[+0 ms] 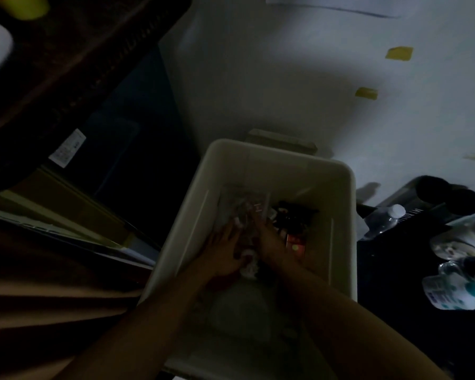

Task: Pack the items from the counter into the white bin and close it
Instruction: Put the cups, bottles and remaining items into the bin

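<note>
The open white bin (343,204) stands on the floor below me, in dim light. Both my arms reach down into it. My left hand (222,250) lies with fingers spread on a clear plastic package (242,207) among the packed items. My right hand (269,242) is beside it, fingers reaching onto the same package; how its fingers lie is too dark to tell. A dark packet (294,215) and a red box (296,244) lie at the bin's right side. Crumpled white wrapping (248,266) shows between my wrists.
A dark counter edge (74,64) runs along the upper left. To the right of the bin, a water bottle (384,220) and several white pouches (450,292) lie on a black surface. Pale floor (299,78) with yellow tape marks extends behind the bin.
</note>
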Tool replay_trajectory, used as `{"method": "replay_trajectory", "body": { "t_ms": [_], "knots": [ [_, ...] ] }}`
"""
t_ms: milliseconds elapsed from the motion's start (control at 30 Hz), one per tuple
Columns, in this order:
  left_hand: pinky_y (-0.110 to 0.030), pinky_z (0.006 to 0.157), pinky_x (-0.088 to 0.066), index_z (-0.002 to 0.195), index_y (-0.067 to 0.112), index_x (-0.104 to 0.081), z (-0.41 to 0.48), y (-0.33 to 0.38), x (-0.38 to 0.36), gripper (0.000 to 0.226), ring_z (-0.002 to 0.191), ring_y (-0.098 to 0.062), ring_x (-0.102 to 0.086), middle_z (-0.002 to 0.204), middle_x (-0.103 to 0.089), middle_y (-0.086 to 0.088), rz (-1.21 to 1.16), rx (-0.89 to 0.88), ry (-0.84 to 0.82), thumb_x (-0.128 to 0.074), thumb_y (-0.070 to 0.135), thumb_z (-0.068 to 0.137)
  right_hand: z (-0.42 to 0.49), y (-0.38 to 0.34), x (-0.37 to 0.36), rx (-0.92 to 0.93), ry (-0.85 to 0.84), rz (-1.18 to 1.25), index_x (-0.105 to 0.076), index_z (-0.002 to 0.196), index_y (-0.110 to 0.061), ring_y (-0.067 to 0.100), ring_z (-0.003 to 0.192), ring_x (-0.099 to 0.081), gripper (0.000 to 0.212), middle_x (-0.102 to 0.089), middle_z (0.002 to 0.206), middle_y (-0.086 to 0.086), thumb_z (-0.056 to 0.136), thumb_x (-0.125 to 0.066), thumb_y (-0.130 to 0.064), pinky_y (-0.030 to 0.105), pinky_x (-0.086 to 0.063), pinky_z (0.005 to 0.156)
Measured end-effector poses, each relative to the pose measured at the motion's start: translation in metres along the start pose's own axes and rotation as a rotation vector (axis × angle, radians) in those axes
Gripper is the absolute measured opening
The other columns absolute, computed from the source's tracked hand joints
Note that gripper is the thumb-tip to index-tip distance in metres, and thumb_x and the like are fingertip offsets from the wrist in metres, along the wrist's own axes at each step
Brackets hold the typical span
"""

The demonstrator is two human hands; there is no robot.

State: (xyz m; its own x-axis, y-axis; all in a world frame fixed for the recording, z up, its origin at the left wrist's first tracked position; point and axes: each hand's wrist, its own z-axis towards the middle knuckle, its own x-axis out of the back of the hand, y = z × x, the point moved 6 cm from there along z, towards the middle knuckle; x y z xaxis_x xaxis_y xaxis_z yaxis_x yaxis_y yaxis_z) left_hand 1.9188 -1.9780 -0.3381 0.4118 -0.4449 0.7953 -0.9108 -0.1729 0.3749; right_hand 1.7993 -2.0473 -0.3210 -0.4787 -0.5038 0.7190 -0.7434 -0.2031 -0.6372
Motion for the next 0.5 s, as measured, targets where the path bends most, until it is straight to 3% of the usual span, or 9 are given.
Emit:
{"method": "replay_trajectory", "body": {
  "t_ms": [67, 167, 200, 267, 367, 500],
  "knots": [
    [-0.044, 0.121, 0.005, 0.154, 0.025, 0.014, 0.002, 0.001, -0.003, 0.089, 0.150, -0.021, 0.014, 0.161, 0.021, -0.003, -0.004, 0.000, -0.009, -0.041, 0.061, 0.093, -0.003, -0.007, -0.002, 0.051, 0.007, -0.027, -0.015, 0.150, -0.041, 0.014, 0.143, -0.017, 0.056, -0.015, 0.162, 0.002, 0.103, -0.038, -0.019, 0.020, 0.009, 0.113],
    [-0.045, 0.121, 0.004, 0.154, 0.028, 0.013, 0.003, 0.004, -0.003, 0.086, 0.149, -0.022, 0.014, 0.161, 0.022, -0.002, -0.019, 0.022, -0.027, -0.040, 0.060, 0.094, -0.002, -0.007, -0.005, 0.059, -0.042, -0.050, -0.003, 0.152, -0.039, 0.015, 0.147, -0.015, 0.065, -0.007, 0.163, -0.002, 0.102, -0.042, -0.025, 0.036, -0.004, 0.118],
    [-0.044, 0.122, 0.002, 0.154, 0.028, 0.012, 0.002, 0.006, 0.000, 0.085, 0.150, -0.022, 0.011, 0.161, 0.020, -0.003, -0.029, 0.031, -0.026, -0.041, 0.058, 0.095, -0.004, -0.011, -0.004, 0.071, -0.076, -0.054, -0.002, 0.153, -0.037, 0.016, 0.147, -0.016, 0.068, -0.008, 0.163, -0.001, 0.101, -0.045, -0.027, 0.034, -0.010, 0.116],
    [-0.044, 0.122, -0.004, 0.156, 0.025, 0.006, 0.001, 0.009, 0.009, 0.083, 0.151, -0.024, 0.002, 0.163, 0.011, -0.005, -0.062, 0.044, 0.000, -0.043, 0.052, 0.095, -0.002, -0.013, -0.002, 0.067, -0.129, -0.030, -0.004, 0.155, -0.031, 0.023, 0.146, -0.020, 0.071, -0.014, 0.162, 0.005, 0.100, -0.048, -0.024, 0.033, -0.013, 0.117],
    [-0.045, 0.121, -0.013, 0.156, 0.022, 0.001, -0.005, 0.016, 0.021, 0.080, 0.150, -0.027, -0.006, 0.164, 0.003, -0.008, -0.110, 0.041, 0.062, -0.045, 0.047, 0.095, -0.003, -0.017, 0.007, 0.048, -0.141, -0.040, -0.012, 0.156, -0.021, 0.032, 0.145, -0.024, 0.069, -0.019, 0.160, 0.013, 0.098, -0.050, -0.016, 0.048, -0.020, 0.118],
    [-0.041, 0.120, -0.020, 0.156, 0.024, -0.014, -0.016, 0.037, 0.041, 0.074, 0.149, -0.026, -0.016, 0.163, -0.009, -0.008, -0.145, -0.084, 0.192, -0.052, 0.036, 0.093, -0.018, -0.029, 0.021, 0.211, -0.137, -0.021, -0.013, 0.154, -0.009, 0.036, 0.143, -0.027, 0.063, -0.021, 0.157, 0.021, 0.099, -0.046, -0.009, 0.045, -0.024, 0.118]
  ]
}}
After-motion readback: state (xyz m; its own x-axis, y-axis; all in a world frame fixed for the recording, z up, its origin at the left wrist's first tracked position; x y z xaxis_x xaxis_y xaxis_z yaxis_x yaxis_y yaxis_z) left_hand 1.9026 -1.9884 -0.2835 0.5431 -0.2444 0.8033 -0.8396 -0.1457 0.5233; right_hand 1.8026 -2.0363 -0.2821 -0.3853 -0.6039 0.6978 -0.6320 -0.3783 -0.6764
